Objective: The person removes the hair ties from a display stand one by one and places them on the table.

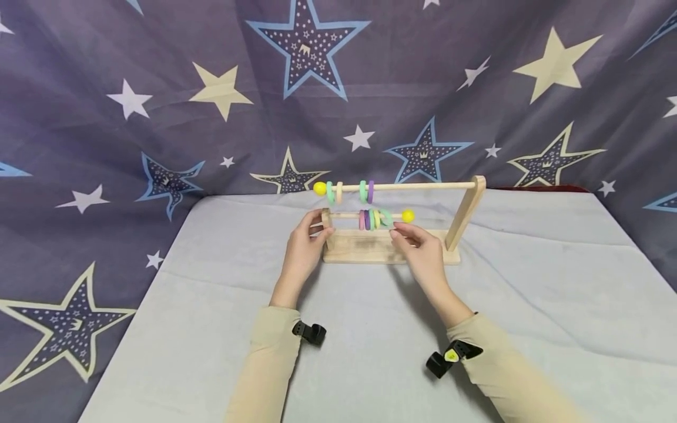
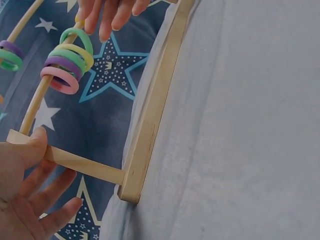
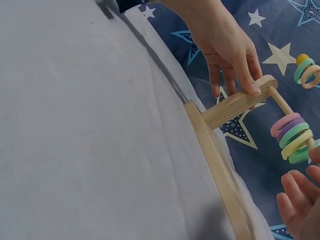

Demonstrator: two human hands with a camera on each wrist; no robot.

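A wooden ring stand [image 1: 365, 254] has two horizontal rods, each ending in a yellow ball. My left hand [image 1: 301, 249] grips the top of its short post [image 2: 85, 164], thumb on the near face. Pink [image 2: 61, 80], purple, green and yellow rings sit together on the lower rod [image 1: 344, 215]. Beside them a green ring [image 1: 386, 218] leans near the yellow ball [image 1: 408, 216]. My right hand [image 1: 425, 258] is at this ring with fingertips close to its edge; in the left wrist view its fingers [image 2: 106, 22] hang loosely extended.
The upper rod [image 1: 423, 186] carries green, peach and purple rings and runs to the tall post [image 1: 465, 214] on the right. A pale cloth [image 1: 211, 364] covers the table. Behind it hangs a dark star-patterned curtain [image 1: 174, 35].
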